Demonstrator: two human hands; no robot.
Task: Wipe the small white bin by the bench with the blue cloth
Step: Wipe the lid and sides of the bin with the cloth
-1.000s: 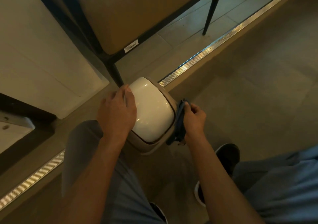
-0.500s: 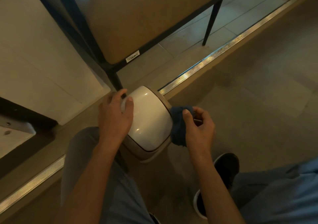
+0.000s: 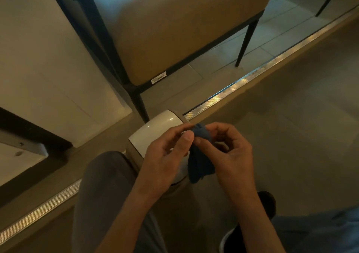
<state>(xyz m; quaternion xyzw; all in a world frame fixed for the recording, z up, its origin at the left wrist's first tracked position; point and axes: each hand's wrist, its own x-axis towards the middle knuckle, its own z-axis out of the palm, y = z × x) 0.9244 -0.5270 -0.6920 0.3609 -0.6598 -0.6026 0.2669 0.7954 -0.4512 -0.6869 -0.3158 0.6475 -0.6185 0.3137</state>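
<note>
The tan bench (image 3: 174,29) fills the upper centre of the frame, and the small white bin (image 3: 155,134) stands on the floor at its front leg, mid-frame. Just above the bin, the left hand (image 3: 167,155) and right hand (image 3: 231,155) both pinch the blue cloth (image 3: 200,165), which hangs between them.

I count one small white bin (image 3: 155,134) on the floor (image 3: 291,136), just beside the metal strip. One blue cloth (image 3: 200,161) hangs over the bin, pinched between two hands: one left hand (image 3: 165,155) and one right hand (image 3: 231,155), both gripping it. I see one bench (image 3: 184,29) at the far edge of the floor, with two of its dark legs clearly visible, one near leg (image 3: 139,105) by the bin and one far leg (image 3: 245,41). One white label (image 3: 159,77) sits on the bench frame. One metal strip (image 3: 252,78) crosses the floor. One dark shoe (image 3: 250,223) shows at the near edge.
</note>
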